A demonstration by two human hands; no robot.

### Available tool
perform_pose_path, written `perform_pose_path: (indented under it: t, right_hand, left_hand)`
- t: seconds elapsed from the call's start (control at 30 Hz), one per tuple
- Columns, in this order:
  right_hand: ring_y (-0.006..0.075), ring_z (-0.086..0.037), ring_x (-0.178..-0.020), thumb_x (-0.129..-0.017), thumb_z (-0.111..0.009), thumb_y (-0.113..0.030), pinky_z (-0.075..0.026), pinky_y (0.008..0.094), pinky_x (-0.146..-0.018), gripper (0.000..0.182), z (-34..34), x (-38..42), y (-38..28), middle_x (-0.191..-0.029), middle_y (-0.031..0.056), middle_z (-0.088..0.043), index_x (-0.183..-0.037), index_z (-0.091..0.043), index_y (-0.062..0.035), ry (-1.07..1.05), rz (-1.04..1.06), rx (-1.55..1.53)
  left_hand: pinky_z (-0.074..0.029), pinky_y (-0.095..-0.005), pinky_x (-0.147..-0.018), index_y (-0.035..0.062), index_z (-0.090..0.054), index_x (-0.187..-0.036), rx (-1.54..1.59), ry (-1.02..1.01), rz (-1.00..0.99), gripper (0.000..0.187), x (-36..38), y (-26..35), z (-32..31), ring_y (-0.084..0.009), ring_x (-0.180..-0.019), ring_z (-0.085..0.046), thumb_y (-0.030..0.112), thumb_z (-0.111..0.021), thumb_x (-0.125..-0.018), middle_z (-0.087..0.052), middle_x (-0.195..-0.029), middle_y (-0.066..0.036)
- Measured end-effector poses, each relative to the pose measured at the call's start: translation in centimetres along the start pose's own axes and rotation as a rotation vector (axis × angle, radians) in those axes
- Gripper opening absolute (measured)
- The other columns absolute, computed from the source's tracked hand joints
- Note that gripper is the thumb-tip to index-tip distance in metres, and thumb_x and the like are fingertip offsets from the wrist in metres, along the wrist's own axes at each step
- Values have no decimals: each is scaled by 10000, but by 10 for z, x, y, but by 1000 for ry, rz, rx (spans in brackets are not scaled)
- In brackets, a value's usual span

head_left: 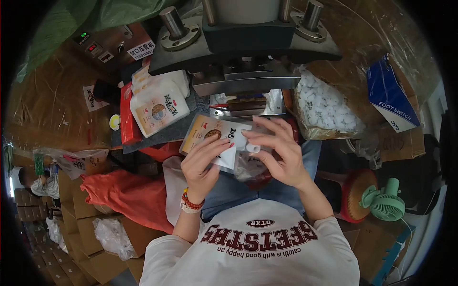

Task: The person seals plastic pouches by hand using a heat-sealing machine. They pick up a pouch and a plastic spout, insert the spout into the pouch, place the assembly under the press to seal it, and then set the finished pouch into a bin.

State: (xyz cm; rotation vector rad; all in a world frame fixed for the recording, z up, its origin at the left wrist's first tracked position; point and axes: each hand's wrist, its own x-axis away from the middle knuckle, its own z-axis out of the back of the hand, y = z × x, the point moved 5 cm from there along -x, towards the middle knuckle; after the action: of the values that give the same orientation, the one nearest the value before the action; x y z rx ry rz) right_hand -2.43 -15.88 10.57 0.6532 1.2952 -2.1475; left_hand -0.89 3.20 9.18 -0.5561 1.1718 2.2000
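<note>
A printed pouch (196, 133), white and orange with dark lettering, lies tilted between my two hands below the metal press. My left hand (204, 164) has its fingers closed on the pouch's lower edge. At the pouch's right end, my right hand (281, 152) pinches a small white spout (253, 148) between thumb and fingers, with its other fingers spread above. To the left, a pile of similar printed pouches (160, 108) rests on a dark surface beside a red box (128, 114).
The metal press (245, 85) stands just ahead of my hands. On the right are a box of small white parts (327, 107), a blue-and-white carton (393, 97) and a green fan (387, 205). An orange cloth (126, 193) lies at left.
</note>
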Motion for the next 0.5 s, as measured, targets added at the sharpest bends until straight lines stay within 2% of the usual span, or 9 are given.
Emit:
perform_pose_path:
  t: [0.07,0.17,0.2,0.23,0.3,0.33,0.37,0.43,0.5]
  right_hand:
    - [313,-544,-1184,-785,-717,-102,-385,425,-1001,272,0,2,0,-1200,127,-630,-1047,-664,-49,-50,48,81]
    - [282,-481,-1260,-769,-737,-117,-375,419,-1016,272,5,4,6,-1230,124,-613,-1026,-682,-47,8,-9,-246]
    - [263,-465,-1266,-766,-737,-97,-366,399,-1026,301,1,8,17,-1253,126,-590,-1054,-668,-41,2,-156,-330]
    - [244,-449,-1272,-764,-737,-76,-357,378,-1036,331,-2,12,27,-1277,128,-567,-1082,-655,-34,-4,-303,-412]
    - [228,-458,-1250,-773,-736,-84,-358,359,-1031,381,-1,17,38,-1270,120,-564,-1135,-628,-31,99,-386,-306]
    - [213,-468,-1228,-782,-735,-92,-359,340,-1026,432,4,19,44,-1263,111,-560,-1187,-601,-28,200,-462,-199]
    - [196,-490,-1177,-815,-717,-120,-359,308,-1011,479,13,21,47,-1244,106,-562,-1253,-549,-23,221,-494,-195]
    - [200,-511,-1142,-850,-675,-122,-370,306,-992,362,46,17,43,-1197,104,-584,-1186,-587,-17,280,-434,76]
    - [227,-558,-1068,-872,-636,-104,-393,305,-951,233,72,14,49,-1115,119,-614,-1082,-618,-5,296,-443,296]
  left_hand:
    - [-519,-333,-815,25,-713,-984,62,-72,-74,370,-4,4,-5,-276,-989,-672,-88,-575,-660,-710,-1000,-107]
    - [-534,-301,-757,16,-718,-992,397,-132,29,289,0,2,-21,-257,-951,-689,-43,-628,-723,-708,-1004,-123]
    - [-531,-258,-686,5,-717,-993,418,-87,55,193,0,1,-29,-174,-831,-699,32,-671,-808,-718,-940,-108]
    - [-531,-258,-686,5,-717,-993,420,-88,55,193,2,-4,-36,-174,-831,-699,32,-671,-808,-718,-940,-108]
    - [-511,-236,-636,0,-715,-984,404,-361,590,159,18,-41,-69,-85,-723,-655,90,-678,-858,-718,-857,-55]
    - [-483,-219,-597,-27,-711,-952,493,-306,712,191,20,-50,-83,-35,-669,-600,150,-682,-886,-704,-807,-23]
    - [-483,-219,-597,-27,-711,-952,493,-299,712,191,17,-54,-92,-35,-669,-600,150,-682,-886,-704,-807,-23]
    - [-477,-217,-588,-46,-705,-899,979,-75,950,206,10,-65,-104,-55,-666,-610,158,-681,-888,-700,-812,-34]
    - [-485,-226,-623,-48,-693,-890,1017,-61,929,207,-4,-81,-107,-75,-709,-628,159,-676,-891,-700,-849,-57]
